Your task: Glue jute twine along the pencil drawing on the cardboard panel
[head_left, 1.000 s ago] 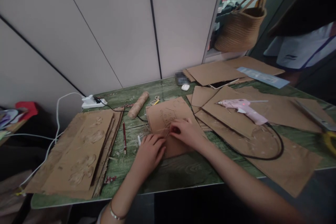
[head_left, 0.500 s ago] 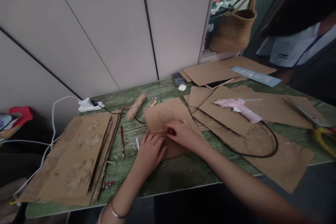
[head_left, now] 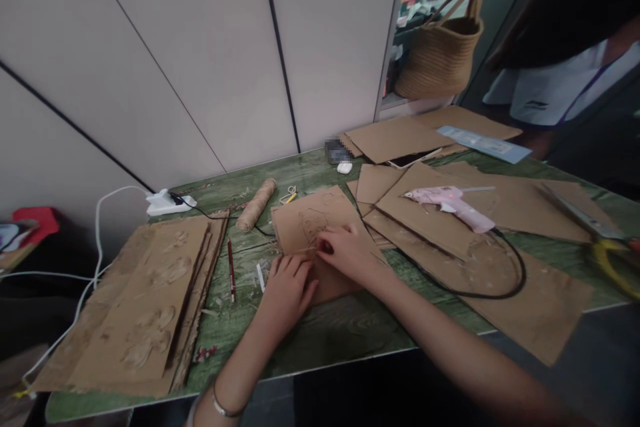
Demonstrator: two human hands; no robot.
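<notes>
A piece of cardboard (head_left: 327, 203) lies in front of me, with thin string-like lines in a looped pattern on its upper part. My left hand (head_left: 289, 287) rests palm down on its lower left edge, fingers stretched out. Thumb and fingers of my right hand (head_left: 347, 255) are pinched together low over the middle of the sheet. Between the hands runs a thin pale strand of twine (head_left: 303, 251), its end hidden at the right fingertips. A roll of twine (head_left: 257, 205) lies beyond the left hand, and a dark red pencil (head_left: 231, 270) lies to its left.
On the right, a pink glue gun (head_left: 450, 203) with a black cord lies on cardboard sheets (head_left: 540, 293), near yellow-handled scissors (head_left: 613, 260). Stacked cardboard (head_left: 135, 307) fills the left, below a white power strip (head_left: 170, 202). A person (head_left: 560, 87) is at the far right.
The view has shifted slightly. My right hand has moved very little over the cardboard, still pinched; my left hand stays in place.
</notes>
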